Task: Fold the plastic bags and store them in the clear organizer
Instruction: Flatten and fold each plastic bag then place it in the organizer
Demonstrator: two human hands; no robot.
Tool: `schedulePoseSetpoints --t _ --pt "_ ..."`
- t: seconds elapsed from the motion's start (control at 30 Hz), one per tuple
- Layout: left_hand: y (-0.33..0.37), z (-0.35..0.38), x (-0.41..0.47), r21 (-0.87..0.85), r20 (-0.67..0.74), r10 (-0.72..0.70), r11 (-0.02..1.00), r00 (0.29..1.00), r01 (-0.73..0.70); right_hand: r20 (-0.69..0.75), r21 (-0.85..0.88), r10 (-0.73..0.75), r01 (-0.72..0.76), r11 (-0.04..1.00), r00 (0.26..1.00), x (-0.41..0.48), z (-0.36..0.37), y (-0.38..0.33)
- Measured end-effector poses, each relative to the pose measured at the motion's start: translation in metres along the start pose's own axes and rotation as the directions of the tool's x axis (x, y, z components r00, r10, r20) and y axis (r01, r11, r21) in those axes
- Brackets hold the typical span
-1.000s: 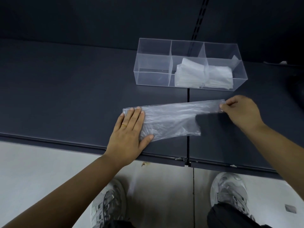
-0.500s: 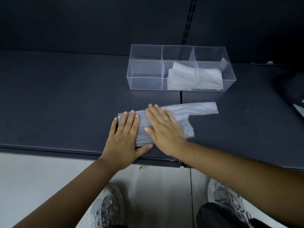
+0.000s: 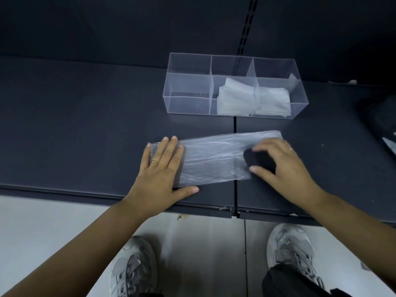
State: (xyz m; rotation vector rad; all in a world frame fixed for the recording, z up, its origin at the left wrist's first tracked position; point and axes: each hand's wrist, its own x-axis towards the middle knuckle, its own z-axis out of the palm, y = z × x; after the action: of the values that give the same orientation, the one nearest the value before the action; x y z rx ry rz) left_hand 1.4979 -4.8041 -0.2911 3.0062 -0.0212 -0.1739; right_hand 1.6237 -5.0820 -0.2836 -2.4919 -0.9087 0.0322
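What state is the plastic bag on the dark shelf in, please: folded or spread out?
Spread out: the plastic bag lies flat as one long strip, with the left hand pressing one end and the right hand touching the other.

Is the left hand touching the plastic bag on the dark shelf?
Touching. The head view shows the left hand lying flat on the left end of the plastic bag, fingers straight over the film.
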Motion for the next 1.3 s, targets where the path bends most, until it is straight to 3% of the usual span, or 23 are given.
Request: schedulePoseSetpoints --t 0.07,0.13,0.27,0.33,0.47,0.53,0.6,0.73,0.8,0.87,0.93,1.03,1.17,1.3 --pt "0.011 -0.003 0.000 -0.097 -0.016 0.103 0.990 0.995 -0.104 0.057 0.051 -0.082 0.079 0.996 0.995 -0.011 0.003 -0.007" --pt "0.026 0.000 -0.001 -0.156 -0.001 0.183 0.971 0.983 -0.181 0.087 0.111 -0.036 0.026 0.993 0.996 -0.015 0.009 -0.015" --pt "0.047 0.013 -0.002 -0.161 0.014 0.215 0.964 0.976 -0.210 0.111 0.117 -0.022 0.009 0.993 0.994 -0.009 0.014 -0.020" --pt "0.050 0.013 0.000 -0.181 -0.052 0.176 0.966 0.983 -0.182 0.178 0.140 -0.010 -0.015 0.990 0.984 -0.005 0.010 -0.020" --pt "0.051 0.013 0.004 -0.180 -0.277 0.161 0.960 0.947 -0.216 0.333 0.312 0.088 -0.198 0.929 0.939 0.000 -0.012 -0.022" --pt "0.051 0.014 0.007 -0.140 -0.358 0.186 0.958 0.915 -0.250 0.287 0.230 0.089 -0.158 0.960 0.954 0.000 -0.020 -0.025" --pt "0.050 0.012 0.008 -0.145 -0.401 0.183 0.955 0.898 -0.259 0.197 0.041 0.028 -0.037 0.998 0.980 -0.001 -0.024 -0.034" --pt "0.053 0.004 0.008 -0.177 -0.396 0.155 0.954 0.905 -0.241 0.278 -0.113 -0.217 0.256 0.960 0.936 -0.002 -0.004 -0.060" --pt "0.050 -0.003 0.007 -0.244 -0.345 0.131 0.944 0.929 -0.224 0.209 -0.049 -0.212 0.227 0.973 0.955 0.000 0.012 -0.060" --pt "0.037 -0.010 0.006 -0.371 -0.277 0.054 0.915 0.959 -0.158 0.102 0.124 -0.084 0.071 0.990 0.991 0.005 0.017 -0.054" --pt "0.014 -0.018 0.002 -0.569 -0.158 -0.103 0.822 0.982 -0.005 0.103 0.325 0.106 -0.134 0.936 0.989 0.011 0.013 -0.042" --pt "-0.021 -0.030 -0.006 -0.798 0.021 -0.338 0.561 0.941 0.219 0.156 0.480 0.264 -0.307 0.822 0.952 0.020 0.008 -0.030" --pt "-0.045 -0.029 -0.004 -0.888 0.151 -0.466 0.324 0.872 0.327 0.142 0.513 0.333 -0.357 0.781 0.932 0.033 0.013 -0.029" --pt "-0.046 -0.021 0.004 -0.901 0.156 -0.551 0.261 0.820 0.347 0.068 0.441 0.366 -0.357 0.824 0.928 0.047 0.019 -0.031"
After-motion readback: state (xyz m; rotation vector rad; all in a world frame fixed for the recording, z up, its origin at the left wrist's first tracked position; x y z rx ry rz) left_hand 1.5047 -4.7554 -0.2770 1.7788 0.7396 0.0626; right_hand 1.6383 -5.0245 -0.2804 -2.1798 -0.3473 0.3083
